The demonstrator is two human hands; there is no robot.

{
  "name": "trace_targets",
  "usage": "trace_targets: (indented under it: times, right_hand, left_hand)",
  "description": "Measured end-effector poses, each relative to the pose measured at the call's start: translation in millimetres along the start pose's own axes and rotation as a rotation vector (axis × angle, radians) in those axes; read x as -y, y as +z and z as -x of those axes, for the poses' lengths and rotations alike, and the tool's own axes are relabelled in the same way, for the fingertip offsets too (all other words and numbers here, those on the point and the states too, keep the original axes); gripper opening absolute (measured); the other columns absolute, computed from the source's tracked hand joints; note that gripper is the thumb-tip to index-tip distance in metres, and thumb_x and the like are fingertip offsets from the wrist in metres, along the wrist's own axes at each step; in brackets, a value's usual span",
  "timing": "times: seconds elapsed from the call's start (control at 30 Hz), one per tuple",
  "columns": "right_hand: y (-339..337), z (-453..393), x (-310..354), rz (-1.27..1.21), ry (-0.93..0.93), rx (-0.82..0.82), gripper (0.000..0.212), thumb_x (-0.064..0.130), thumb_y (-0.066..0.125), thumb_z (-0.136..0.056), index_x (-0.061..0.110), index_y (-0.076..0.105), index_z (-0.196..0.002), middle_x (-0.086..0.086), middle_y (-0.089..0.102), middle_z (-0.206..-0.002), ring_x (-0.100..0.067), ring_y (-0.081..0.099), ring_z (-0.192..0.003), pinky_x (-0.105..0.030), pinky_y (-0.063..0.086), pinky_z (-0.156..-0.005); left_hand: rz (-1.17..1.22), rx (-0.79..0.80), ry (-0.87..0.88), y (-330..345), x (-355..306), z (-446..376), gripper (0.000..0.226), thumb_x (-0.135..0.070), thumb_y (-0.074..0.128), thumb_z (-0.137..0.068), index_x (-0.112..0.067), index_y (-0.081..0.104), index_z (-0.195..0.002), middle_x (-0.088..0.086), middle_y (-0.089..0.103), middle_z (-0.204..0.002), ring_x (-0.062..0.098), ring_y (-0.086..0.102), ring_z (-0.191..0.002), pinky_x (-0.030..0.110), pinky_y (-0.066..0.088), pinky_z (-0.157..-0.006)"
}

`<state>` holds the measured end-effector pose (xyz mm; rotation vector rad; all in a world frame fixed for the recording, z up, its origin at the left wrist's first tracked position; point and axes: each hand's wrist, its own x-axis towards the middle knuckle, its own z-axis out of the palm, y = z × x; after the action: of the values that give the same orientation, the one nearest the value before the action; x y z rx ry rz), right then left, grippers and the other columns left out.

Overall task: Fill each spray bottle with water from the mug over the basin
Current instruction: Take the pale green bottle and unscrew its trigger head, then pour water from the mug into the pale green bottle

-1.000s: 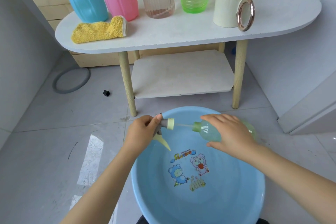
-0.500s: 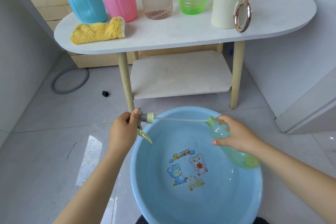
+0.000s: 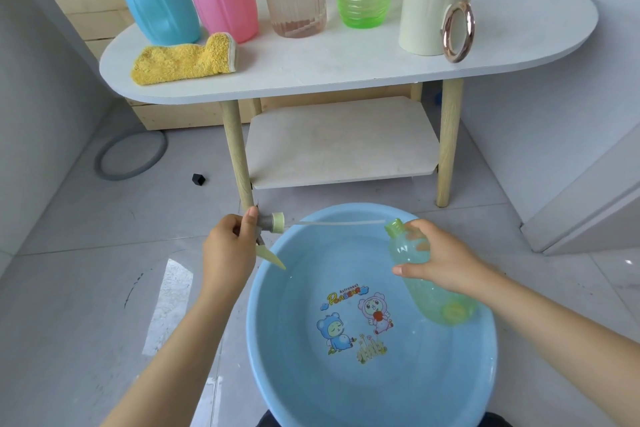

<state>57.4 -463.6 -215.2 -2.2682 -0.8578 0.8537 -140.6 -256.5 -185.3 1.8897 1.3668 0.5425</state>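
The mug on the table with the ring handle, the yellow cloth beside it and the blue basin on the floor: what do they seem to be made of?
The mug looks like matte cream ceramic or plastic, I cannot tell which; its ring handle shines like rose-gold metal. The yellow cloth shows fluffy pile, likely microfibre or terry. The blue basin looks like smooth glossy plastic, with soft glare and a printed cartoon.

Left hand drew spray head leftward, off past basin rim. A second before, head sat close against bottle mouth; now dip tube fully out, tip just clear of neck. Right hand carried small green bottle right and tipped it from lying sideways to slanted, neck up-left, base low over basin. Hands went from close together to well apart.
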Motion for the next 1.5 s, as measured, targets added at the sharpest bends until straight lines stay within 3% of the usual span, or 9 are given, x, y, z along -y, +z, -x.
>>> trace_targets:
  times: [0.3,0.47,0.7,0.77,0.9,1.03,1.2,1.4,1.5]
  right_hand:
    - [-20,14,32,-0.157,-0.146,-0.128,0.071,0.036,0.084,-0.066,0.031,0.045,-0.125,0.015,0.055,-0.122,-0.007,0.054,-0.114,-0.025,0.041,-0.094]
    - [-49,27,77,-0.21,-0.261,-0.205,0.07,0.038,0.083,-0.065,0.032,0.047,-0.126,0.021,0.056,-0.118,0.002,0.052,-0.11,-0.011,0.036,-0.084]
    - [-67,35,123,-0.251,-0.307,-0.236,0.067,0.038,0.082,-0.067,0.036,0.047,-0.124,0.024,0.056,-0.117,0.002,0.052,-0.107,-0.003,0.033,-0.077]
    - [-71,35,132,-0.256,-0.309,-0.238,0.065,0.038,0.082,-0.068,0.036,0.046,-0.123,0.023,0.056,-0.117,0.0,0.053,-0.105,-0.01,0.037,-0.077]
    - [-77,26,144,-0.247,-0.28,-0.256,0.068,0.038,0.081,-0.069,0.034,0.044,-0.126,0.019,0.054,-0.117,-0.004,0.05,-0.106,-0.021,0.037,-0.084]
    - [-82,14,150,-0.247,-0.26,-0.281,0.07,0.04,0.081,-0.069,0.035,0.044,-0.127,0.018,0.055,-0.115,-0.007,0.053,-0.107,-0.023,0.039,-0.082]
    - [-84,3,152,-0.231,-0.259,-0.298,0.074,0.038,0.081,-0.07,0.031,0.041,-0.132,0.017,0.051,-0.113,-0.004,0.049,-0.101,-0.021,0.035,-0.081]
    - [-82,-4,145,-0.243,-0.26,-0.304,0.072,0.037,0.082,-0.068,0.029,0.045,-0.129,0.014,0.056,-0.116,-0.005,0.053,-0.103,-0.02,0.036,-0.081]
    - [-82,-5,141,-0.261,-0.259,-0.301,0.074,0.038,0.082,-0.068,0.03,0.044,-0.131,0.013,0.056,-0.119,-0.006,0.054,-0.106,-0.021,0.037,-0.083]
  left_hand:
    - [0.303,0.014,-0.064,-20,-17,10,0.054,-0.041,0.045,-0.098,0.008,0.056,-0.079,0.002,0.06,-0.067,0.018,0.043,-0.057,0.031,0.038,-0.057]
    - [0.438,-0.028,-0.094,-44,-36,12,0.059,-0.042,0.047,-0.097,0.015,0.057,-0.088,0.01,0.05,-0.071,0.021,0.039,-0.059,0.029,0.037,-0.058]
    - [0.586,-0.082,-0.157,-70,-67,4,0.05,-0.047,0.048,-0.095,0.001,0.059,-0.086,0.009,0.046,-0.066,0.02,0.039,-0.055,0.027,0.036,-0.052]
    - [0.602,-0.077,-0.137,-72,-82,-3,0.048,-0.046,0.048,-0.095,-0.002,0.057,-0.078,0.009,0.048,-0.065,0.019,0.041,-0.054,0.026,0.036,-0.05]
    - [0.604,-0.066,-0.104,-65,-115,-26,0.048,-0.043,0.047,-0.097,-0.006,0.052,-0.067,0.009,0.052,-0.068,0.02,0.04,-0.052,0.026,0.038,-0.051]
    - [0.567,-0.017,-0.038,-48,-152,-47,0.042,-0.037,0.047,-0.097,-0.005,0.062,-0.075,0.007,0.056,-0.065,0.019,0.047,-0.052,0.026,0.042,-0.057]
    - [0.46,0.059,-0.018,-25,-183,-72,0.035,-0.025,0.052,-0.093,-0.008,0.062,-0.064,0.009,0.055,-0.062,0.021,0.049,-0.051,0.029,0.046,-0.064]
    - [0.133,0.028,0.165,-11,-198,-84,0.024,-0.02,0.05,-0.094,0.0,0.048,-0.08,0.006,0.043,-0.062,0.026,0.042,-0.06,0.028,0.026,-0.049]
    - [0.056,0.025,0.205,-9,-202,-87,0.028,-0.016,0.046,-0.094,0.007,0.056,-0.106,0.022,0.06,-0.095,0.037,0.054,-0.087,0.028,0.032,-0.058]
